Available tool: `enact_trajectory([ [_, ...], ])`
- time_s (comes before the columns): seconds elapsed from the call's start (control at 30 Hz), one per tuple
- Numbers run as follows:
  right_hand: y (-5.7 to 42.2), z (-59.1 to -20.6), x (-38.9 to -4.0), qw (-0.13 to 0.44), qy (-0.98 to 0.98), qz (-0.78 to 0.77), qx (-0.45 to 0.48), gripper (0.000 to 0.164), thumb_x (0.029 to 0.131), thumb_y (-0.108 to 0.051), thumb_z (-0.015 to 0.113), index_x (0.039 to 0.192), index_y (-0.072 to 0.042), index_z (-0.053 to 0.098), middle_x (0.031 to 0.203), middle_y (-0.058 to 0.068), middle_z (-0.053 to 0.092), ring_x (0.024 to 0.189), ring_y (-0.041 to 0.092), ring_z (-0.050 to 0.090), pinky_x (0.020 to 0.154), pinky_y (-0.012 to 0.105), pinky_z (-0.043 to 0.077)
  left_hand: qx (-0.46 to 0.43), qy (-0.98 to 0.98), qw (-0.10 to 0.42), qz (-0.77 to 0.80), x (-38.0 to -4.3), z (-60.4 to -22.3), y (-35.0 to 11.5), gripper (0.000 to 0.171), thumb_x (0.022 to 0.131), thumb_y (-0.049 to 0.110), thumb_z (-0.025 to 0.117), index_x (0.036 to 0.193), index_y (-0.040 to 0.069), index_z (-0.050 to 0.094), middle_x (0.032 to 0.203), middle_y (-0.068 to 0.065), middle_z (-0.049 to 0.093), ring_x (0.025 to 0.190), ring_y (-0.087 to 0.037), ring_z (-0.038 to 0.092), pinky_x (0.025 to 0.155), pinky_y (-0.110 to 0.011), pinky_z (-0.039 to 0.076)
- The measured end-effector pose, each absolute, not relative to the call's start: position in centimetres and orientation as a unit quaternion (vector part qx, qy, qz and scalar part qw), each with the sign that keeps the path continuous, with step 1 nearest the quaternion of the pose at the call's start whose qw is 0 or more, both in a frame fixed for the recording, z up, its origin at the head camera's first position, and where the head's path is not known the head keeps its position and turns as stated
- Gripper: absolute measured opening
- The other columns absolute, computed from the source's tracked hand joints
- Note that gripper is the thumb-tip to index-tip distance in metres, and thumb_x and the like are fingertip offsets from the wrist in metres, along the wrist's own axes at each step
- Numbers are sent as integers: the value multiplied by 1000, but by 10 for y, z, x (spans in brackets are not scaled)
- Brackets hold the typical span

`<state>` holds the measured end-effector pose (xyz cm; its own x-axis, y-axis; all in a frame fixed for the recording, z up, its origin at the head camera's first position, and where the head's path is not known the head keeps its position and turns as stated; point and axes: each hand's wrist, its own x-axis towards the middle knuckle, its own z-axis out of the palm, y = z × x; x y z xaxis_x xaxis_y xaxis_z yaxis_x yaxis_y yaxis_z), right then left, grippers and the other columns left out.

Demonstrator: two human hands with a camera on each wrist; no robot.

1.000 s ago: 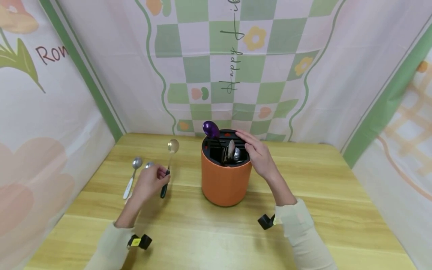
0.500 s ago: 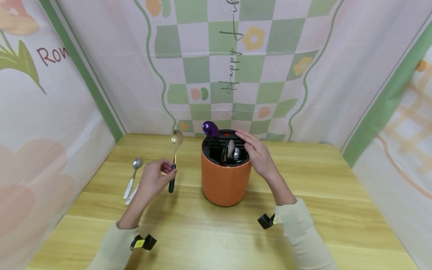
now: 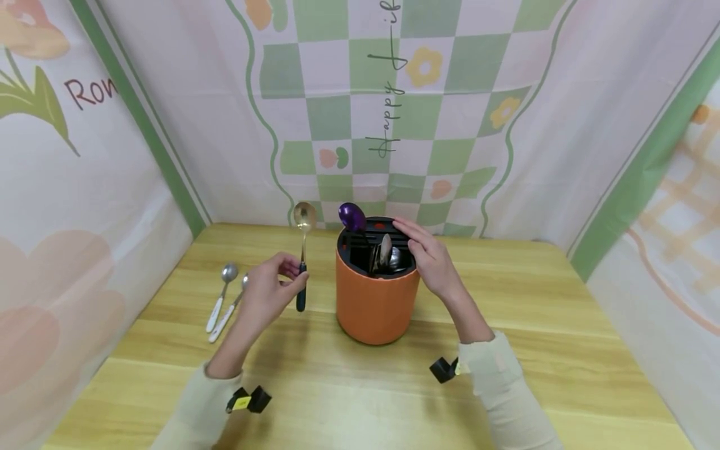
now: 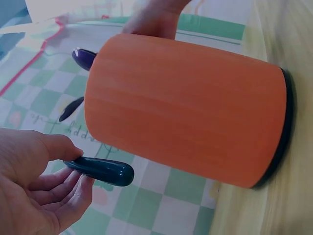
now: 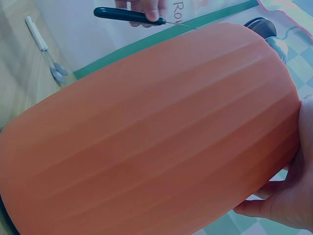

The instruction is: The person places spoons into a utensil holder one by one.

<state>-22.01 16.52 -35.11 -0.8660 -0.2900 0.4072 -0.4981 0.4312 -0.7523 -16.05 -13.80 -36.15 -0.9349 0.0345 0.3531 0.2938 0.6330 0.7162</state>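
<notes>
My left hand [image 3: 270, 289] pinches a spoon [image 3: 302, 289] by its dark handle between thumb and fingers. The spoon is raised off the table, its gold-toned bowl pointing up. Just to the right stands an orange utensil holder [image 3: 375, 312] with a black slotted top. Against its right side and rim rests my right hand [image 3: 437, 265], fingers fairly straight. A purple spoon [image 3: 352, 217] and several metal utensils [image 3: 385, 251] stick up from the holder. In the left wrist view the dark handle [image 4: 105, 170] shows beside the holder; the bowl is out of sight.
Two white-handled spoons [image 3: 216, 312] lie on the wooden table [image 3: 349, 394], left of my left hand. Patterned cloth [image 3: 326, 112] hangs behind the table and at both sides.
My left hand has moved right and away from me, lifting the dark-handled spoon and bringing it nearer the holder. One white-handled spoon is now less covered. My right hand has stayed put.
</notes>
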Motion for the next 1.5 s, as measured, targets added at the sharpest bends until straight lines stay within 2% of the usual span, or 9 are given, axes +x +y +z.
enact_trajectory([
  [0.37, 165, -350, -221, 107, -839, 478, 235, 44, 103, -9, 35, 143, -5, 53, 155, 12, 44, 149, 30, 33, 122, 51, 25, -128, -863, 195, -448, -159, -348, -126, 19, 87, 11, 76, 100, 1, 67, 89, -10, 70, 85, -21, 68, 67, -22, 59],
  [0.8, 165, -350, -220, 111, -840, 476, 237, 44, 103, -9, 36, 144, -6, 53, 155, 12, 45, 149, 28, 34, 122, 51, 26, -151, -835, 210, -486, -161, -330, -110, 19, 88, 10, 75, 102, 1, 66, 91, -11, 70, 87, -22, 69, 69, -22, 60],
  [1.2, 165, -351, -221, 113, -840, 478, 234, 44, 103, -9, 36, 143, -5, 54, 154, 13, 46, 148, 28, 34, 122, 51, 26, -187, -812, 257, -489, -165, -314, -96, 19, 87, 11, 75, 101, 0, 67, 90, -12, 71, 85, -22, 70, 67, -24, 60],
  [1.5, 165, -350, -220, 110, -839, 478, 234, 44, 103, -9, 35, 143, -6, 54, 155, 13, 45, 149, 28, 34, 122, 51, 26, -197, -801, 265, -499, -168, -304, -84, 20, 87, 12, 76, 100, -1, 67, 91, -13, 71, 87, -23, 70, 69, -27, 61],
])
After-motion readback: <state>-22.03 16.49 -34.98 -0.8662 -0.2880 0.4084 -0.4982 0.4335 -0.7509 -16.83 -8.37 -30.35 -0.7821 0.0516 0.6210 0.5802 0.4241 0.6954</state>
